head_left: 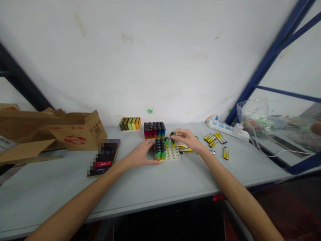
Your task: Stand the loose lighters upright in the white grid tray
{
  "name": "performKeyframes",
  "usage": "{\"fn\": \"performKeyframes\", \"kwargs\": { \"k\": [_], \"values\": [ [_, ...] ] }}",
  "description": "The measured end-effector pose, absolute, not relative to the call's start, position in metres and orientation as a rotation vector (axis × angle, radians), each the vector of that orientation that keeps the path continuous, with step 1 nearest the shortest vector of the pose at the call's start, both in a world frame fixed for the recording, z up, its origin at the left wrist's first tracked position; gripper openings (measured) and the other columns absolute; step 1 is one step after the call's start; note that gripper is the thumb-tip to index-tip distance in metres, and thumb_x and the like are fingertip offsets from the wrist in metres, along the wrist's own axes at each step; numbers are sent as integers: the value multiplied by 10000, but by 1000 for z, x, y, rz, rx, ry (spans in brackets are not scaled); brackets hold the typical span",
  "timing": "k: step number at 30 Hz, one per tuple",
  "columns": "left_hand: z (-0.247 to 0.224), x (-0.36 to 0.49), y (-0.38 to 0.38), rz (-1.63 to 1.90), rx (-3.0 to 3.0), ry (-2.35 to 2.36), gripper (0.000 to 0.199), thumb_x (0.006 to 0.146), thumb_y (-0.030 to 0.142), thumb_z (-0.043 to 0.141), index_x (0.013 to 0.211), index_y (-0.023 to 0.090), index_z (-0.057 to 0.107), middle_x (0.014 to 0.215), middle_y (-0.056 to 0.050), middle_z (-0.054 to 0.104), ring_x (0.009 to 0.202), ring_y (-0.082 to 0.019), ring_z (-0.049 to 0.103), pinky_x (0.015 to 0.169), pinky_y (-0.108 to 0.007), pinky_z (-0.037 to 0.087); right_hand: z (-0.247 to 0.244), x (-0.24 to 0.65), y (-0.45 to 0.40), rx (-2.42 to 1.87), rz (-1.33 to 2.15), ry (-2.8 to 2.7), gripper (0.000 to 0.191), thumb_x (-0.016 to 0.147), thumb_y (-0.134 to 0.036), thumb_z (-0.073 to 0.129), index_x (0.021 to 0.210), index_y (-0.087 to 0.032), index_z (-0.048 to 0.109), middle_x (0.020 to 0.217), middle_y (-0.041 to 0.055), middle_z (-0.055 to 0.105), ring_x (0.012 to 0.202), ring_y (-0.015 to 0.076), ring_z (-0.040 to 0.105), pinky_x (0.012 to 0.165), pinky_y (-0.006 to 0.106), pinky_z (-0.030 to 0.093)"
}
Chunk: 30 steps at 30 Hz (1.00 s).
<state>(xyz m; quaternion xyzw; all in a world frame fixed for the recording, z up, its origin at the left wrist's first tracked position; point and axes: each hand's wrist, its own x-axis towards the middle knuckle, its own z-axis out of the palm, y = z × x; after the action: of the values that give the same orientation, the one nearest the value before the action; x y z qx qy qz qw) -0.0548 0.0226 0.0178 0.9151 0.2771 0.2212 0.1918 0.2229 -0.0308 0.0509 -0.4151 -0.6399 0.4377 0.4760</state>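
Note:
A white tray with rows of holes [175, 154] lies near the middle of the table. Its left part carries several upright green-yellow lighters [160, 153] with black tops. My left hand [143, 154] curves round the tray's left side, thumb along the front edge and fingers behind. Between the thumb and fingers of my right hand [187, 138] is an upright green lighter [173, 140], over the tray's back right part; whether its base sits in a hole cannot be made out. Partly behind the right hand lie loose yellow lighters [185, 149].
Behind stand a tray of red and blue lighters [154, 130] and one of yellow-green lighters [130, 124]. More yellow lighters [215, 138] lie right, near a power strip [228, 130]. A phone [104, 159] and an open cardboard box [75, 134] are left; plastic bags [278, 124] far right.

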Motion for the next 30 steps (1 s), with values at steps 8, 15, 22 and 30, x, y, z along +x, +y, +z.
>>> {"fn": "performKeyframes", "kwargs": {
  "k": [8, 15, 22, 30],
  "values": [
    [17, -55, 24, 597, 2603, 794, 769, 659, 667, 843, 1218, 181, 639, 1311, -167, 658, 1251, -388, 607, 1111, -528, 485, 43, 230, -29, -1079, 989, -1724, 332, 805, -450, 812, 990, -197, 703, 807, 32, 740, 713, 193, 724, 683, 314, 585],
    [18, -54, 23, 618, 2582, 778, 770, 655, 650, 854, 1232, 185, 644, 1309, -157, 663, 1250, -387, 604, 1117, -536, 478, 46, 222, -29, -1128, 603, -1943, 270, 843, -386, 775, 1054, -236, 699, 845, 26, 732, 704, 183, 704, 689, 315, 590],
    [22, -52, 20, 620, 2579, 773, 769, 663, 627, 857, 1245, 174, 639, 1296, -151, 675, 1229, -382, 617, 1114, -527, 481, 44, 207, -29, -1151, 528, -2021, 231, 845, -298, 763, 978, -239, 584, 769, -10, 687, 661, 160, 662, 640, 275, 538],
    [16, -54, 24, 645, 2557, 801, 823, 637, 665, 852, 1266, 178, 640, 1355, -169, 656, 1270, -404, 603, 1134, -543, 474, 48, 273, -27, -1452, 223, -1945, 181, 945, -385, 677, 1019, -220, 670, 795, 36, 712, 705, 188, 633, 696, 300, 493]
  ]
}}
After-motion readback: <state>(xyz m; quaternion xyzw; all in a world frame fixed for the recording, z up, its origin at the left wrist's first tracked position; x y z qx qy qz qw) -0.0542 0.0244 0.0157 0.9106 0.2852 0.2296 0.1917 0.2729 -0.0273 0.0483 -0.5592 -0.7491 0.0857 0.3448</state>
